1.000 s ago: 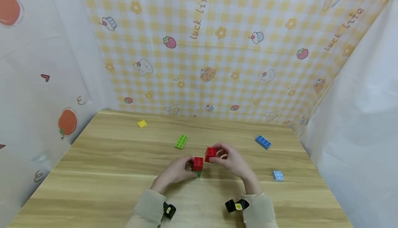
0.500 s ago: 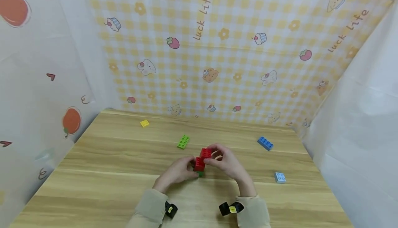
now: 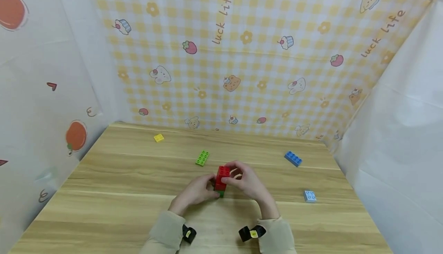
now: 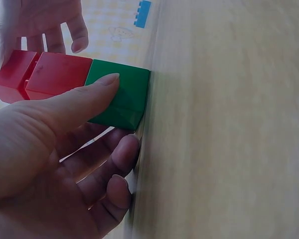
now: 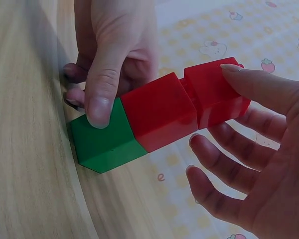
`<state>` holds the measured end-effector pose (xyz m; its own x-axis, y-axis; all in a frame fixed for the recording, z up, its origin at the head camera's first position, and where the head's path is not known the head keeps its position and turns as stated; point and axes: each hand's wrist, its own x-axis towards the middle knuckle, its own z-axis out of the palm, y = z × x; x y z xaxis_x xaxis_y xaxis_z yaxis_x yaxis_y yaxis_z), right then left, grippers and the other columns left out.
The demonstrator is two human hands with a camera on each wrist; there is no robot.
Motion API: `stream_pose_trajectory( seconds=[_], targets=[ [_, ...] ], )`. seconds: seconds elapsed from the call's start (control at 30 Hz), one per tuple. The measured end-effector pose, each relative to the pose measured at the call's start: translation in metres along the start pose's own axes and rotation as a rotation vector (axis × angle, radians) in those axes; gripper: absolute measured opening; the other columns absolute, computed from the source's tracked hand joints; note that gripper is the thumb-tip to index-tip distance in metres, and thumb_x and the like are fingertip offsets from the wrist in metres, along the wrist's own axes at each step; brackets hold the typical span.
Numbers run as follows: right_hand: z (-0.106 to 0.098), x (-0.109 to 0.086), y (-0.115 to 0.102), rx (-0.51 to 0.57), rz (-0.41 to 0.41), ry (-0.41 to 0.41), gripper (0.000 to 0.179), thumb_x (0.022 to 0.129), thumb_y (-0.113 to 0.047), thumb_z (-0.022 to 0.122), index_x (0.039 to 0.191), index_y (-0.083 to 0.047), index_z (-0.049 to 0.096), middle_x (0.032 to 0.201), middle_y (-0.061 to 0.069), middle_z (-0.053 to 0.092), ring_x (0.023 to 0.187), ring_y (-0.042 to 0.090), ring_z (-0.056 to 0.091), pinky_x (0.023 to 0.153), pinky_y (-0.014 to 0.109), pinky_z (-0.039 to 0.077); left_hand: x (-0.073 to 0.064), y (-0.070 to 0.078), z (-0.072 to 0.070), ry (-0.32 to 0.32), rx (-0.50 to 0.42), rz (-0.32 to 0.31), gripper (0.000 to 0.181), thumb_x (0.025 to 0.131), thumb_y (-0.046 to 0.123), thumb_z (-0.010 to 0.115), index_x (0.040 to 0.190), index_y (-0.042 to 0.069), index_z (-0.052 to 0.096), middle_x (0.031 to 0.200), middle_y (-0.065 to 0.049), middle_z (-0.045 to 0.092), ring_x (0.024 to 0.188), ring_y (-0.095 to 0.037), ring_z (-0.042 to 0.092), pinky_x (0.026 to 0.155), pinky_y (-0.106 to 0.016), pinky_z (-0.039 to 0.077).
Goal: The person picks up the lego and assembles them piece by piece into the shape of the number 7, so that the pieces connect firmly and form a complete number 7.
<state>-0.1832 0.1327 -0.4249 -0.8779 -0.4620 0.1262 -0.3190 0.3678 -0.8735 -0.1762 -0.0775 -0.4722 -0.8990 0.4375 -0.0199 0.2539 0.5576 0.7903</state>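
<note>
My left hand (image 3: pixel 197 190) grips the green building block (image 5: pixel 114 147) at the bottom of a small stack, thumb on one side and fingers behind. On the green block sits a red block (image 5: pixel 159 112). A second red block (image 5: pixel 212 92) is pinched by my right hand (image 3: pixel 248 181) at the top of the stack. In the right wrist view a narrow gap with studs shows between the two red blocks, and the upper one is slightly tilted and offset. The green block stands on the wooden table (image 3: pixel 114 192).
Behind the stack lies a lime green block (image 3: pixel 202 158). A flat yellow block (image 3: pixel 159 137) is at the back left. To the right are a blue block (image 3: pixel 293 158) and a light blue block (image 3: pixel 309 196). A patterned cloth (image 3: pixel 242 65) hangs along the table's back edge.
My right hand has moved left with its red block, from beside the stack to on top of the other red block. My left hand keeps its grip on the green block.
</note>
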Motion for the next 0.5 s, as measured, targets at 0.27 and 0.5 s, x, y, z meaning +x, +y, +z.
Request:
stream_pose_trajectory(
  seconds=[0.27, 0.5],
  targets=[
    [-0.0009, -0.0019, -0.0034, 0.006, -0.008, 0.002, 0.032, 0.088, -0.016, 0.075, 0.117, -0.012, 0.064, 0.106, 0.003, 0.064, 0.090, 0.025, 0.059, 0.076, 0.041, 0.051, 0.0020, 0.0016, 0.0008, -0.002, 0.003, 0.014, 0.038, 0.084, 0.016, 0.079, 0.117, 0.009, 0.063, 0.103, 0.001, 0.065, 0.087, -0.018, 0.057, 0.078, -0.040, 0.047],
    [0.0044, -0.0005, 0.0037, -0.006, -0.049, 0.017, 0.031, 0.087, -0.018, 0.076, 0.116, -0.015, 0.065, 0.106, 0.002, 0.064, 0.089, 0.023, 0.059, 0.076, 0.038, 0.051, -0.0003, -0.0010, 0.0006, 0.003, -0.003, 0.034, 0.038, 0.084, 0.015, 0.079, 0.117, 0.009, 0.063, 0.106, -0.001, 0.066, 0.096, -0.021, 0.059, 0.084, -0.045, 0.047]
  ],
)
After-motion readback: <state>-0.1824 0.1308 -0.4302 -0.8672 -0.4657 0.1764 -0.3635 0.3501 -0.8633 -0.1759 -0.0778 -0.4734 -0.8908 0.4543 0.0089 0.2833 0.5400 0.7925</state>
